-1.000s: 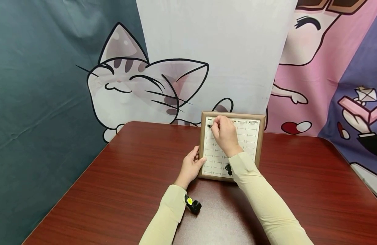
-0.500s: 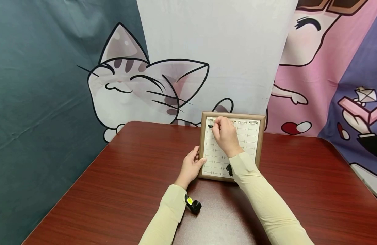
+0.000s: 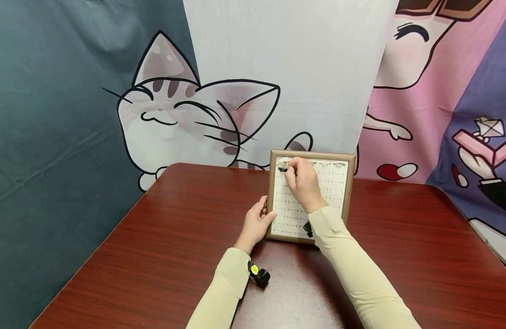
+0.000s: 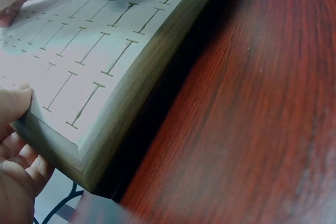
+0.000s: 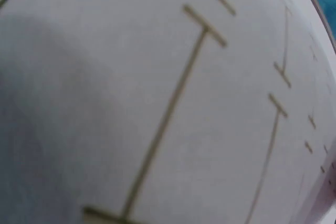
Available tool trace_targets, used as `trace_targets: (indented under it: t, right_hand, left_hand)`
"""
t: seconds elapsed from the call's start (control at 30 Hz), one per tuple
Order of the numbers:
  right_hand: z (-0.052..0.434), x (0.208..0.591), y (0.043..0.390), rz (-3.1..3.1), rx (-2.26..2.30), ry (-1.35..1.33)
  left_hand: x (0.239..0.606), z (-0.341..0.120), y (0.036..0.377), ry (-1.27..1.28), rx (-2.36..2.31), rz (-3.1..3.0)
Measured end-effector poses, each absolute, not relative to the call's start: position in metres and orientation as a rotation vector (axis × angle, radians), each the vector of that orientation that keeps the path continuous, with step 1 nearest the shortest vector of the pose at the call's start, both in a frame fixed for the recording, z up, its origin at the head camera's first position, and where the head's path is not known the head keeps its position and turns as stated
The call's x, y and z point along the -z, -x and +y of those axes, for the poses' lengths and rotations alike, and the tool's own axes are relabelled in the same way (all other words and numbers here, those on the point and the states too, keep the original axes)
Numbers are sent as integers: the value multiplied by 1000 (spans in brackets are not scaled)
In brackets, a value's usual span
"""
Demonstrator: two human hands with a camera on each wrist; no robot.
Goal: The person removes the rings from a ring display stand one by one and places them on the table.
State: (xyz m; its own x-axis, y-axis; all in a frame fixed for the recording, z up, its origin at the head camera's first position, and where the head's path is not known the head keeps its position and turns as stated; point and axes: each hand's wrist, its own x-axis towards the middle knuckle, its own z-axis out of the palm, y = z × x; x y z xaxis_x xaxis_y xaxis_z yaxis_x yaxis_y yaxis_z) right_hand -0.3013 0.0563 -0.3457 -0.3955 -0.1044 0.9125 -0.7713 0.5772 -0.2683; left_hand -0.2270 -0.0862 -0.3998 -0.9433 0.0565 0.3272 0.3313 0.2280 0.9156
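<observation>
Gripping board by left edge: left hand | right hand: curled near top edge, hold unclear | table either side

Long, pale cream sleeves and bare fingers
The plain cloth is softly creased and wrinkled near the right cuff; at the left cuff sits a black, rounded device bearing a bright yellow-green disc, while a black fitting, partly hidden, shows beside the right one.
</observation>
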Motion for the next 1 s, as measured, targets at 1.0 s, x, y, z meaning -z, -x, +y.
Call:
trace_targets:
  t: [1.0]
  right_hand:
    - [68, 353, 284, -1913, -987, -695]
  left_hand:
    - [400, -85, 225, 373, 1804, -2282]
